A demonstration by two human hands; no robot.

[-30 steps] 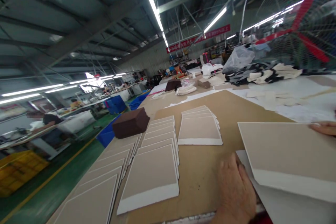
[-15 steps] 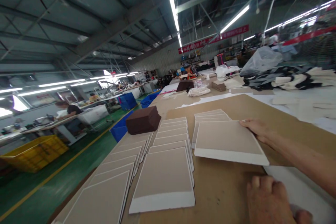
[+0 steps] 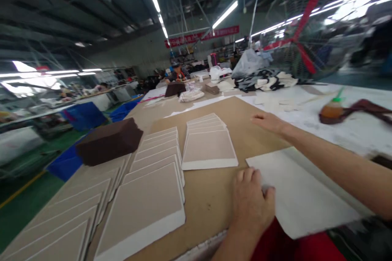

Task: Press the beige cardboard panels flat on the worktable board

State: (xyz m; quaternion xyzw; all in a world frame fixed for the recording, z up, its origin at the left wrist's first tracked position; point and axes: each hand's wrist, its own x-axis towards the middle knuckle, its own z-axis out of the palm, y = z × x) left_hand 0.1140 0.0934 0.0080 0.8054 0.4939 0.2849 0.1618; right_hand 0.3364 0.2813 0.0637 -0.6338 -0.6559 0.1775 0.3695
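Note:
My left hand (image 3: 252, 197) rests beside the left edge of a white sheet (image 3: 300, 191), fingers bent and thumb spread apart, with nothing visibly gripped. Farther forward, my right hand (image 3: 268, 123) is over the brown board (image 3: 208, 200), its fingers loosely bent and holding nothing visible. To its left lies a fanned stack of beige panels with white borders (image 3: 210, 147). A second overlapping row of beige panels (image 3: 147, 208) runs nearer to me, and a third row (image 3: 61, 228) spreads at the lower left.
A dark brown stack (image 3: 108, 140) stands at the table's left side, above a blue bin (image 3: 63, 163). Farther back are cloth scraps (image 3: 266, 80), a plastic bag (image 3: 249, 63) and a person (image 3: 179, 73). An orange bottle (image 3: 332, 110) and a large fan (image 3: 295, 40) are on the right.
My right hand has let go of the beige panel, which now lies on the fanned stack. The view has turned right, showing more of the white sheet, the bottle and the fan.

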